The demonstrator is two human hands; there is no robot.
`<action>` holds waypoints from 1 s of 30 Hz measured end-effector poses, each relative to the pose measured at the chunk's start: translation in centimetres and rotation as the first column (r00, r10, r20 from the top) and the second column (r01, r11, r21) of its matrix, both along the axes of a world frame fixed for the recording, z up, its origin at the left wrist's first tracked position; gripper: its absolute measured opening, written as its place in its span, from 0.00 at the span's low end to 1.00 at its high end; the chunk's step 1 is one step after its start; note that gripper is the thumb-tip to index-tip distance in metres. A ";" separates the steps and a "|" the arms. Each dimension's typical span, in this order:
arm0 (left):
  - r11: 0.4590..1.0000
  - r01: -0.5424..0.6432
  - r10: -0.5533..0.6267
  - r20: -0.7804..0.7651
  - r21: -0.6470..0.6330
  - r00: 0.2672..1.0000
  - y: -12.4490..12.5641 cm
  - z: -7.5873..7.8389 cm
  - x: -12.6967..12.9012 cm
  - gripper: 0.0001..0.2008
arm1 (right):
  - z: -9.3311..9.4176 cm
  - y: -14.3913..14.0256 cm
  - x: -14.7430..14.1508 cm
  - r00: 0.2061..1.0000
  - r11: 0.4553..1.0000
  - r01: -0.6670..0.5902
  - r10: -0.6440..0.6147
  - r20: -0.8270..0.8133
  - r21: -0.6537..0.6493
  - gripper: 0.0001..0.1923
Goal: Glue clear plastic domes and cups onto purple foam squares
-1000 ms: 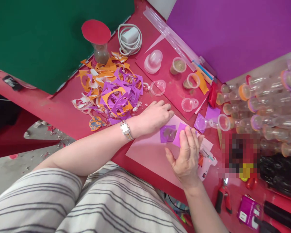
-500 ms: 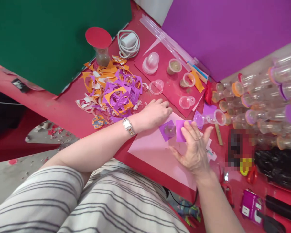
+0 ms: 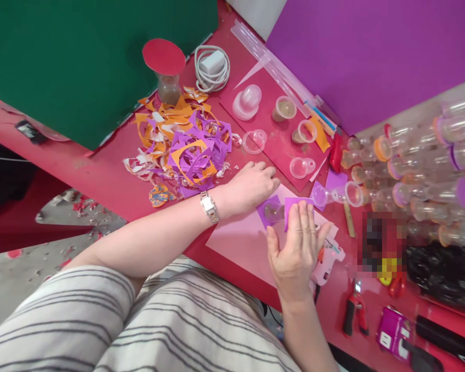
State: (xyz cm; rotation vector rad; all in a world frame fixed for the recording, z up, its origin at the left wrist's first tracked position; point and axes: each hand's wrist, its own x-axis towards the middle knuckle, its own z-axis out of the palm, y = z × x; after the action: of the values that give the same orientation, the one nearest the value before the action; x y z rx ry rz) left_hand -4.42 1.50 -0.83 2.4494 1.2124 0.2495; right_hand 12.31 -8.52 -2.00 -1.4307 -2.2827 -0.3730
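My right hand (image 3: pixel 297 248) lies with outstretched fingers against a purple foam-like square (image 3: pixel 292 205). That square covers one end of a clear plastic piece (image 3: pixel 273 211) with brownish contents; a second purple square (image 3: pixel 262 219) is at its other end. My left hand (image 3: pixel 253 183) rests palm down at the pink sheet's (image 3: pixel 236 232) upper edge, fingers loosely bent and nothing visible in them. Just right of the squares lies a clear double-cup piece (image 3: pixel 337 194) with purple at one end. A white glue gun (image 3: pixel 325 266) is partly hidden behind my right hand.
Purple and orange cut scraps (image 3: pixel 196 150) are heaped at the left. Several plastic cups (image 3: pixel 284 108) and lids stand on a red board (image 3: pixel 271 139). Stacked clear hourglass-like pieces (image 3: pixel 418 170) fill the right side. Red-handled cutters (image 3: pixel 355 312) lie near a purple box (image 3: pixel 394 333).
My right hand has turned more upright, its fingers now closer together on the purple square. The glue gun and cutters show more fully. My left hand stays in nearly the same place.
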 end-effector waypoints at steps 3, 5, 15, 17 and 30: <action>1.000 0.001 -0.001 0.011 0.023 1.000 -0.1 -0.3 0.1 0.08 | -0.3 0.3 0.3 0.999 0.999 -0.022 0.023 -0.032 0.036 0.32; 0.999 -0.003 0.002 0.025 0.036 1.000 -0.1 -0.4 0.1 0.08 | -0.4 0.4 0.4 0.997 0.998 -0.034 0.037 -0.064 0.045 0.30; 1.000 0.007 -0.008 -0.018 -0.012 1.000 0.0 0.1 -0.2 0.08 | 0.1 1.6 2.8 0.967 0.972 -0.224 0.212 -0.142 -0.074 0.31; 1.000 0.008 -0.008 -0.008 0.012 1.000 0.1 -0.1 -0.2 0.08 | 0.3 2.4 3.8 0.937 0.942 -0.321 0.299 -0.180 -0.103 0.30; 1.000 -0.001 0.001 -0.019 0.000 1.000 0.4 -0.3 0.0 0.09 | 1.1 1.1 3.6 0.971 0.979 -0.202 0.199 -0.132 -0.011 0.32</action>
State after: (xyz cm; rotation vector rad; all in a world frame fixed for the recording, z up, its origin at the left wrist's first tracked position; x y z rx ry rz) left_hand -4.47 1.85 -1.11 2.4567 1.2220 0.2266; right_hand 15.93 -7.39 -0.87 -1.1839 -2.3049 -0.1841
